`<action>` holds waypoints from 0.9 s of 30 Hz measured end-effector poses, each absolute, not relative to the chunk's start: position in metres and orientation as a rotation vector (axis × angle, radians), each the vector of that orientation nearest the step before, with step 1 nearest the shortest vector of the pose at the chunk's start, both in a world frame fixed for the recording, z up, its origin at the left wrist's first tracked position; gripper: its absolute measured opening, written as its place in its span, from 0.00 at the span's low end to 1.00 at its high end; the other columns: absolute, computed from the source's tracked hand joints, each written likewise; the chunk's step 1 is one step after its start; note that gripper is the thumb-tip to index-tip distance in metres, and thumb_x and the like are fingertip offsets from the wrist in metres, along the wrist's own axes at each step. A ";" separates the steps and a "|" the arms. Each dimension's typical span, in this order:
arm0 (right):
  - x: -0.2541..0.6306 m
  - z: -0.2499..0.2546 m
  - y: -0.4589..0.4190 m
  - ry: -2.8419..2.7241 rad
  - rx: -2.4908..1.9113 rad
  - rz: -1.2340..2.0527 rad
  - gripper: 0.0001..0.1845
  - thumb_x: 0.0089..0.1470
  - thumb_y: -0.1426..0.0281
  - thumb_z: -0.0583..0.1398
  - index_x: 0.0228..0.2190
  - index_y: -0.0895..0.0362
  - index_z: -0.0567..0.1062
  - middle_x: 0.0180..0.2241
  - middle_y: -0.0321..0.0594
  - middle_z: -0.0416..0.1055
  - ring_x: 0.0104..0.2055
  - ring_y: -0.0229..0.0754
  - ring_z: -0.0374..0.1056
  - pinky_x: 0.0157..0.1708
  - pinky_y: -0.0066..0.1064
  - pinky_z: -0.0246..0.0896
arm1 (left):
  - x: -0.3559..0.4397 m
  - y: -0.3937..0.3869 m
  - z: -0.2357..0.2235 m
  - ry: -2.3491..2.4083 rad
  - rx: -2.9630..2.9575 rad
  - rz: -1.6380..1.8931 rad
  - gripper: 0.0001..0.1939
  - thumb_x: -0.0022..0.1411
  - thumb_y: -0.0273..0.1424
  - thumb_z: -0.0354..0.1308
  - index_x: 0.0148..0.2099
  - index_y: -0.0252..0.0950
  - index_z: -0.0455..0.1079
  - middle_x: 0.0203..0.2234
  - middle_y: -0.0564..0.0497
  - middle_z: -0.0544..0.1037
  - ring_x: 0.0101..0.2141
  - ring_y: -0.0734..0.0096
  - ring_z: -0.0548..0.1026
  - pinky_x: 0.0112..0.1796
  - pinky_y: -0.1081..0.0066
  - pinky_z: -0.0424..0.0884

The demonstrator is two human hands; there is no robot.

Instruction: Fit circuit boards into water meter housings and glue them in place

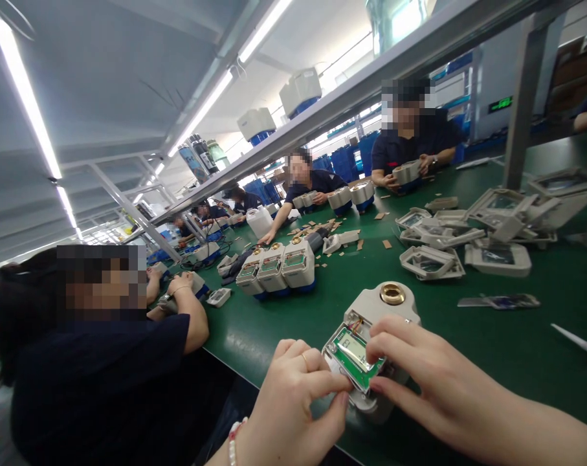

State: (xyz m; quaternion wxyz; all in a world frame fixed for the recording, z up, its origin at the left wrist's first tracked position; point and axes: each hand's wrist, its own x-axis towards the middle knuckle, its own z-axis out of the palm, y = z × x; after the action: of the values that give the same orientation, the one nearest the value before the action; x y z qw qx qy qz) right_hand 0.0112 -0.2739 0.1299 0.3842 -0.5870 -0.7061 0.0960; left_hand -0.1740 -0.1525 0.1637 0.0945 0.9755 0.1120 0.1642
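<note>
A beige meter housing (365, 303) with a brass-ringed hole lies tilted on the table in front of me, its front uncovered. A green circuit board (344, 341) with a small display sits at its opening, some wires showing above it. My right hand (414, 362) grips the board's right side between thumb and fingers. At the board's lower left edge, my left hand (303, 395) is closed in a pinch, index fingertip against the board's edge. The spot right under the left fingertips is partly hidden.
Several beige frame covers with windows (431, 262) lie piled at the right, near a clear plastic packet (499, 301) and a white pointed tool (577, 340). Three more housings (276, 268) stand ahead. A co-worker (99, 375) sits close at left; others work across the green table (371, 246).
</note>
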 end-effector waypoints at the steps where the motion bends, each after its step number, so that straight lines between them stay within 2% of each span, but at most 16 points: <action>1: 0.011 0.130 -0.274 -1.797 -1.495 0.239 0.08 0.59 0.78 0.55 0.39 0.53 0.68 0.41 0.41 0.65 0.41 0.46 0.64 0.39 0.37 0.61 | -0.175 -0.151 0.162 0.294 2.880 0.549 0.08 0.55 0.24 0.61 0.35 0.44 0.76 0.26 0.57 0.77 0.30 0.71 0.71 0.35 0.65 0.61; 8: 0.011 0.130 -0.273 -1.794 -1.495 0.257 0.08 0.59 0.77 0.56 0.39 0.53 0.67 0.41 0.40 0.65 0.40 0.45 0.63 0.39 0.37 0.60 | -0.178 -0.148 0.157 0.083 2.799 0.925 0.10 0.53 0.22 0.65 0.38 0.41 0.75 0.33 0.58 0.81 0.36 0.71 0.73 0.40 0.66 0.66; 12: 0.011 0.129 -0.272 -1.794 -1.493 0.273 0.07 0.60 0.76 0.56 0.39 0.53 0.67 0.41 0.39 0.65 0.40 0.45 0.63 0.38 0.37 0.60 | -0.177 -0.147 0.157 0.057 2.827 0.901 0.12 0.53 0.23 0.66 0.40 0.42 0.75 0.35 0.60 0.81 0.39 0.70 0.73 0.41 0.66 0.67; 27: 0.012 0.128 -0.272 -1.792 -1.474 0.253 0.07 0.60 0.76 0.56 0.39 0.52 0.67 0.41 0.38 0.64 0.40 0.44 0.63 0.38 0.36 0.59 | -0.176 -0.149 0.155 0.127 2.828 0.837 0.10 0.52 0.23 0.66 0.36 0.42 0.75 0.32 0.59 0.80 0.38 0.70 0.74 0.41 0.65 0.67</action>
State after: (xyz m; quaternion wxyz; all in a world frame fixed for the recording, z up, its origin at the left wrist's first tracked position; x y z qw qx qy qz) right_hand 0.0121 -0.2717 0.1277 0.3928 -0.5807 -0.7061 0.0996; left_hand -0.1761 -0.1487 0.1549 0.0946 0.9537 0.0428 0.2822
